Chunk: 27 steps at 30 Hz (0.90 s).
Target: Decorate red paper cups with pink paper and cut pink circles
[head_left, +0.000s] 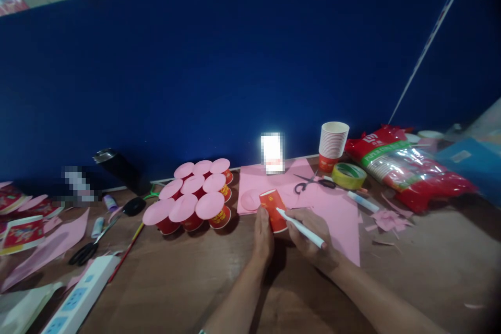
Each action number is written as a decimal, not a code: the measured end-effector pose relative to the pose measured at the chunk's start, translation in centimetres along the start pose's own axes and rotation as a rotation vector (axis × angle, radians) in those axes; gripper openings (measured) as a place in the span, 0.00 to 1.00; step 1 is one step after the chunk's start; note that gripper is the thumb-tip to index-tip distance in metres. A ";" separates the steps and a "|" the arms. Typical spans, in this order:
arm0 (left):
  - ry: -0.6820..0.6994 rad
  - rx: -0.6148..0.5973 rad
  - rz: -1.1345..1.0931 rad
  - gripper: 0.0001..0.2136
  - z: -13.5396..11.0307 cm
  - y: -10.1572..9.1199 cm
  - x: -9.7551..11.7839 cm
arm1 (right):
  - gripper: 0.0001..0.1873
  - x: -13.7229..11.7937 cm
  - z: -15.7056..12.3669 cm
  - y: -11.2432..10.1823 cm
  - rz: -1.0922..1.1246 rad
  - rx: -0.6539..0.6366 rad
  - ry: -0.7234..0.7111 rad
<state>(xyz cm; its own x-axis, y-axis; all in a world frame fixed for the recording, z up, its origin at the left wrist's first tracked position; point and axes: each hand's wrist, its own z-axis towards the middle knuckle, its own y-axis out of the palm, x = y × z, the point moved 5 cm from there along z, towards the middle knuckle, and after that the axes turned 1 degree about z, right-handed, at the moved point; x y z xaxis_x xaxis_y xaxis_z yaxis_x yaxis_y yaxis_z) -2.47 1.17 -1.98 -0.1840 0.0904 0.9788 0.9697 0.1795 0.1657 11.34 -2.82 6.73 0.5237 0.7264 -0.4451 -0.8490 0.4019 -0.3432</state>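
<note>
A red paper cup stands upside down on a pink paper sheet, mid-table. My left hand is closed around the cup's left side and steadies it. My right hand grips a white pen whose tip touches the cup's right side. A cut pink paper circle lies just left of the cup. Several red cups capped with pink discs stand grouped further left.
Scissors, a green-yellow tape roll, a stack of paper cups and a red plastic bag lie behind and to the right. Pink scraps, a white glue stick, a power strip and second scissors lie around.
</note>
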 end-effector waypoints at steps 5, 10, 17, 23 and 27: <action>0.065 -0.003 0.079 0.24 0.0 0.0 0.4 | 0.08 -0.1 0.1 -0.1 0.003 0.009 0.006; 0.056 0.015 0.081 0.24 0.3 -0.2 -0.4 | 0.07 -0.4 0.4 -0.4 0.005 0.020 0.009; 0.027 0.081 0.032 0.24 0.4 -0.6 -1.1 | 0.08 -0.4 0.4 -0.4 0.020 -0.011 0.028; 0.111 0.006 0.033 0.23 0.3 0.0 -0.1 | 0.08 -0.1 0.2 -0.3 0.025 -0.010 0.015; 0.122 -0.017 -0.017 0.24 0.3 0.3 0.2 | 0.08 -0.2 0.3 -0.3 0.018 -0.014 0.030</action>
<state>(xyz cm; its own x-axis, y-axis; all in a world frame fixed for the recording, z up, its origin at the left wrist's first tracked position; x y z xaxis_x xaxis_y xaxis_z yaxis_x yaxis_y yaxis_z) -2.24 1.51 -1.78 -0.1808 -0.0331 0.9830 0.9692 0.1637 0.1838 11.51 -2.91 7.21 0.5106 0.7163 -0.4756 -0.8572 0.3810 -0.3466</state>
